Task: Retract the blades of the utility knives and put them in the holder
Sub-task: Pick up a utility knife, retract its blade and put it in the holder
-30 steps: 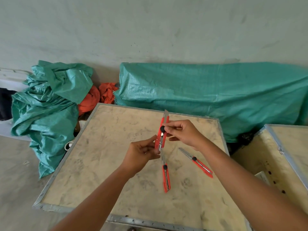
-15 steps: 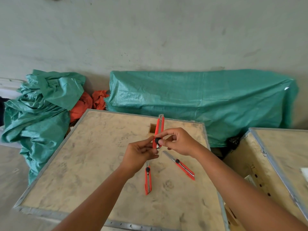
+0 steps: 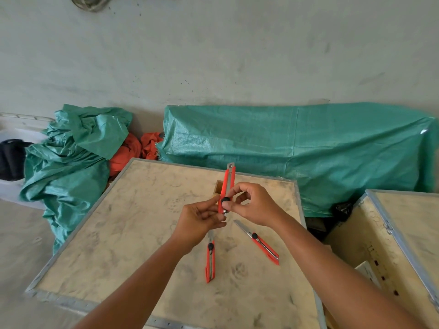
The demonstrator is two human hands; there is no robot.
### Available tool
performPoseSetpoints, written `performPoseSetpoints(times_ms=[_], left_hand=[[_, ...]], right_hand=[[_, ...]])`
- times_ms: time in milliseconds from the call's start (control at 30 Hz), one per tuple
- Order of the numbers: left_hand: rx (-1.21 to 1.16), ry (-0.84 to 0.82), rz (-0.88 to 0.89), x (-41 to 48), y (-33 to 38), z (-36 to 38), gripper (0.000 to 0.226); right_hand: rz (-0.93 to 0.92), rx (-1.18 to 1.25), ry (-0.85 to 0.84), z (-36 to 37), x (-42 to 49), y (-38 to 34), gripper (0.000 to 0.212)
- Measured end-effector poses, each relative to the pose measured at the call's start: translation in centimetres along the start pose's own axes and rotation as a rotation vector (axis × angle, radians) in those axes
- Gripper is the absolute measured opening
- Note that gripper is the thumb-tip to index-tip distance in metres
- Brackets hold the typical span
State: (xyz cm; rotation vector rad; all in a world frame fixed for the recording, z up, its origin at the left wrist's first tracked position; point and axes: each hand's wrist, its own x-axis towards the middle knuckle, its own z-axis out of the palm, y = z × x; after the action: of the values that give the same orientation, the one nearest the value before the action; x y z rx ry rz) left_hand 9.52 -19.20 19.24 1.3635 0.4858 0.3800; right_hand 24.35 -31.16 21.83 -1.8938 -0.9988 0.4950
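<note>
Hands are meeting over the middle of the tabletop (image 3: 142, 229), seen from the head camera looking down. The left hand (image 3: 199, 222) is pinching the lower end of an orange utility knife (image 3: 227, 188) between thumb and fingertips, while the right hand (image 3: 251, 205) is closing on the same knife from the other side, its thumb and forefinger pressing at the black slider knob partway up the handle. That held knife is standing almost upright above the tabletop, its metal tip pointing away from the person, with only a short stub of metal showing past the orange body.

Just behind the held knife, a small wooden holder (image 3: 219, 187) is sitting on the tabletop with its square opening facing up; the knife is partly hiding it, and I cannot tell whether anything is inside it.

Two more knives are lying flat on the tabletop nearer the person. The middle knife (image 3: 210, 257) is lying below the left hand, its blade end reaching under the hand's edge. The right knife (image 3: 260, 244) is lying at a slant beneath the right wrist, its blade sticking out toward the upper left. The two are lying apart, not touching.

Beyond the tabletop, a green tarp (image 3: 297, 150) is draping a long shape against the wall, and a crumpled green tarp (image 3: 69, 162) is heaped at the left. An open wooden crate (image 3: 392, 233) is standing at the right.
</note>
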Motion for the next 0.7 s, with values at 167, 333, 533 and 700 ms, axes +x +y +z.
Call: performPoseSetpoints(times_ms=[167,333,533,700], left_hand=[[0.012,-0.008,-0.004,1.9,0.1,-1.3,0.051],[0.042,-0.018,-0.029,4.2,-0.9,-2.3,0.052],[0.158,-0.077,-0.087,8.6,-2.7,-3.5,0.053],[0.359,-0.110,-0.107,14.2,-3.8,-3.7,0.057]], right_hand=[[-0.019,0.046,-0.012,0.5,1.7,0.3,0.018],[0.026,0.036,0.060,1.8,3.6,1.6,0.020],[0.179,0.212,0.172,2.2,7.4,4.7,0.017],[0.218,0.104,0.235,1.8,11.6,8.4,0.019]])
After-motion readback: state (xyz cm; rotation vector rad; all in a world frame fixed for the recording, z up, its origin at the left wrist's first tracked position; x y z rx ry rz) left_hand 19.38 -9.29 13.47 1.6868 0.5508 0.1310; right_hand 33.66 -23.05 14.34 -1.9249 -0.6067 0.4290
